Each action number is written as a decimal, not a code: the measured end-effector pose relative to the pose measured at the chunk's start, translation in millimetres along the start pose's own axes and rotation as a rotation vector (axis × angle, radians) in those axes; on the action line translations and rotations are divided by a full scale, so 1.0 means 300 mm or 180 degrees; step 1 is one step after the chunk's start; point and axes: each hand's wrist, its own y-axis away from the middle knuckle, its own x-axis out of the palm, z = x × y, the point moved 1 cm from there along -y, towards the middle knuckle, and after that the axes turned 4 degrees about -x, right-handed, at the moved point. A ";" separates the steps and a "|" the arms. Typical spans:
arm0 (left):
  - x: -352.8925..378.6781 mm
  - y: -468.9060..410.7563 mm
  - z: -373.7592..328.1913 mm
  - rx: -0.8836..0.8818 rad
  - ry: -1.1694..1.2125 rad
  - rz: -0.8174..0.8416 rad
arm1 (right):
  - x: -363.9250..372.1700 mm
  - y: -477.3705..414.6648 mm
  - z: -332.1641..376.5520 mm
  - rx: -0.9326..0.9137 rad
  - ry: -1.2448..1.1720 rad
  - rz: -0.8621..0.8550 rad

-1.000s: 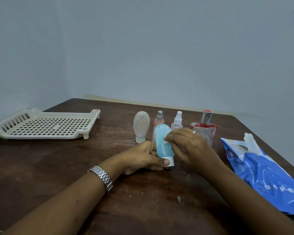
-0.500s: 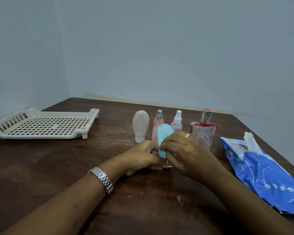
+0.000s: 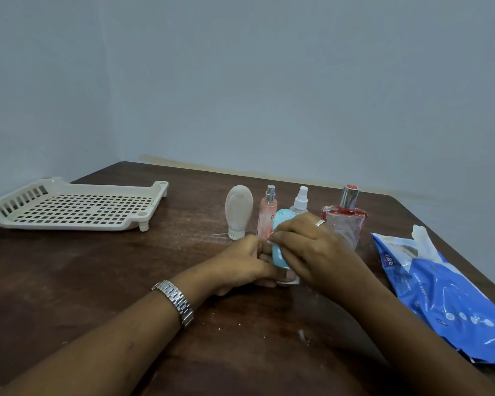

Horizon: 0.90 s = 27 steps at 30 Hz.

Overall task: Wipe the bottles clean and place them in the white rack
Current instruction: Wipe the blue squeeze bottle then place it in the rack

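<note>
A light blue squeeze bottle (image 3: 280,247) stands cap-down on the table between my hands. My left hand (image 3: 242,262) grips its lower part near the white cap. My right hand (image 3: 309,250) curls over its right side, pinching a small white wipe against it; the wipe is mostly hidden. Behind stand a beige squeeze bottle (image 3: 238,211), a pink spray bottle (image 3: 267,214), a small clear spray bottle (image 3: 300,201) and a square red-topped glass bottle (image 3: 344,221). The white rack (image 3: 75,210) lies at the far left with nothing in it.
A blue wet-wipe pack (image 3: 440,292) with a wipe sticking out of its top lies at the right edge of the dark wooden table (image 3: 97,281). A wall corner closes the far side.
My right hand has slid down and over the blue bottle, covering more of it. The bottle has turned slightly in my left hand's grip.
</note>
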 end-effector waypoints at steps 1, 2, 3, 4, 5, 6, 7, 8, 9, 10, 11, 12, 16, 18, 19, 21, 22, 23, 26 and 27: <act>0.000 -0.001 0.002 0.0024 -0.0001 -0.0051 | 0.002 -0.005 0.008 -0.0029 -0.0027 0.0022; -0.001 -0.004 0.006 0.0051 -0.0036 -0.0107 | 0.003 -0.007 0.017 -0.0045 -0.0121 0.0072; -0.002 -0.006 0.010 0.0065 -0.0100 -0.0153 | 0.003 -0.006 0.026 -0.0063 -0.0247 0.0152; -0.002 -0.006 0.011 0.0062 -0.0160 -0.0183 | 0.000 -0.001 0.031 -0.0090 -0.0358 0.0235; -0.002 -0.006 0.013 0.0057 -0.0206 -0.0183 | -0.003 0.005 0.031 -0.0109 -0.0433 0.0293; -0.003 -0.006 0.012 0.0062 -0.0223 -0.0159 | -0.008 0.012 0.026 -0.0106 -0.0469 0.0315; -0.004 -0.008 0.014 0.0069 -0.0215 -0.0109 | -0.013 0.015 0.017 -0.0073 -0.0484 0.0309; -0.006 -0.008 0.015 0.0059 -0.0189 -0.0058 | -0.016 0.016 0.009 -0.0014 -0.0470 0.0278; -0.006 -0.008 0.013 0.0048 -0.0154 0.0000 | -0.017 0.014 0.000 0.0059 -0.0425 0.0242; -0.009 -0.009 0.013 0.0028 -0.0103 0.0043 | -0.017 0.011 -0.006 0.0129 -0.0368 0.0213; -0.011 -0.011 0.015 0.0008 -0.0063 0.0071 | -0.017 0.008 -0.008 0.0177 -0.0342 0.0213; -0.012 -0.012 0.015 -0.0002 -0.0048 0.0067 | -0.016 0.009 -0.007 0.0191 -0.0355 0.0249; -0.014 -0.011 0.012 -0.0018 -0.0075 0.0004 | -0.030 0.022 0.002 0.0121 -0.0714 0.0497; -0.015 -0.013 0.014 -0.0023 -0.0003 0.0140 | -0.037 0.025 -0.018 0.0210 -0.0766 0.0392; -0.016 -0.012 0.015 -0.0031 0.0025 0.0206 | -0.036 0.027 -0.031 0.0276 -0.0698 0.0264; -0.018 -0.014 0.016 -0.0044 0.0048 0.0263 | -0.028 0.028 -0.044 0.0415 -0.0551 -0.0022; -0.020 -0.013 0.015 -0.0053 0.0057 0.0284 | -0.023 0.030 -0.045 0.0465 -0.0540 -0.0112; -0.021 -0.011 0.015 -0.0047 0.0065 0.0316 | -0.021 0.033 -0.043 0.0468 -0.0574 -0.0149; -0.027 -0.007 0.017 -0.0017 0.0077 0.0427 | -0.028 0.044 -0.049 0.0450 -0.0798 -0.0130; -0.029 -0.006 0.020 -0.0018 0.0104 0.0446 | -0.030 0.048 -0.061 0.0500 -0.0868 -0.0194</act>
